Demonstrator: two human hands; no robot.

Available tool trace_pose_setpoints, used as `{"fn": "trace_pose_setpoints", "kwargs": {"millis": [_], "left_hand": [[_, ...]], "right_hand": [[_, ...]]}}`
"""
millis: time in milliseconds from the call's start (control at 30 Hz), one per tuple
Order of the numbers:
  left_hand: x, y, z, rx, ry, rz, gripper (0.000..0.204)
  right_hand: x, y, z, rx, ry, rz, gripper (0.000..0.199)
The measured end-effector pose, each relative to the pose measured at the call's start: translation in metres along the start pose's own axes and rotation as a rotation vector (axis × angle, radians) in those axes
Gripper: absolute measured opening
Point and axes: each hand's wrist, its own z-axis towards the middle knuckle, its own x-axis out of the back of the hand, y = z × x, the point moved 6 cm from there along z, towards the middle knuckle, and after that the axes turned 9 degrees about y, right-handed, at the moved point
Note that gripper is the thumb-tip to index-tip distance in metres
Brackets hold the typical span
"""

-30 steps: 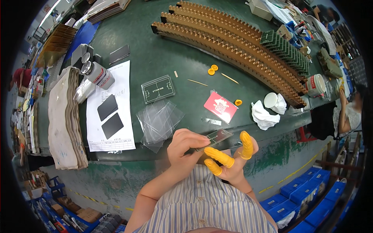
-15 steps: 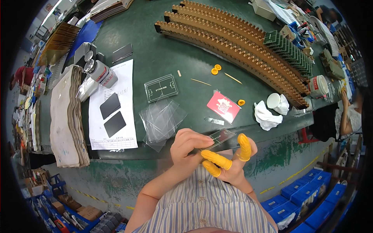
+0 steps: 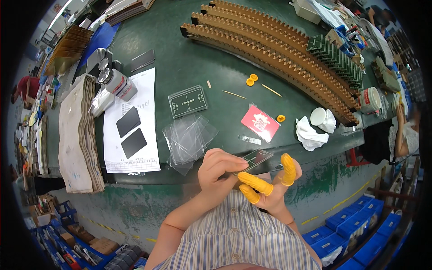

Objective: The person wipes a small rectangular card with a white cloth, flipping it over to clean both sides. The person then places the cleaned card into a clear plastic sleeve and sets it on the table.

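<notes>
At the table's near edge my left hand pinches a thin clear plate printed with white pitch lines. The plate is tilted, and its lower left part is hidden behind the fingers. My right hand is just to the right of the plate, with yellow finger cots on several fingers. Those fingers are spread apart and nothing shows between them. Beyond the hands lie a red card with a printed code and a small clear strip.
Clear sheets lie near a stack of pitch-printed plates. Slotted wooden racks span the far right, partly filled with green plates. Bottles, a paper sheet, wooden sticks and white cloth are around. Another person sits at right.
My right hand has shifted slightly right and up, a little away from my left hand. My left hand keeps its pinch on the plate; the view has moved slightly.
</notes>
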Motion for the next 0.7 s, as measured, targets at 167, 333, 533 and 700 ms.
{"fn": "trace_pose_setpoints", "kwargs": {"millis": [167, 333, 533, 700], "left_hand": [[-0.0005, 0.0012, 0.0014, 0.004, 0.0, 0.003, 0.022], [-0.0006, 0.0008, 0.0007, 0.016, 0.002, 0.001, 0.021], [-0.0011, 0.0015, 0.0012, 0.032, 0.003, -0.018, 0.02], [-0.0026, 0.0002, -0.0002, 0.036, 0.001, -0.022, 0.02]], "right_hand": [[0.0014, 0.003, 0.0002, -0.067, 0.044, 0.022, 0.024], [0.001, 0.0043, -0.0013, -0.031, 0.021, -0.015, 0.025], [0.0032, 0.0048, -0.0002, -0.062, 0.04, -0.027, 0.028], [-0.0009, 0.0056, -0.0068, -0.091, 0.041, 0.043, 0.025]]}}
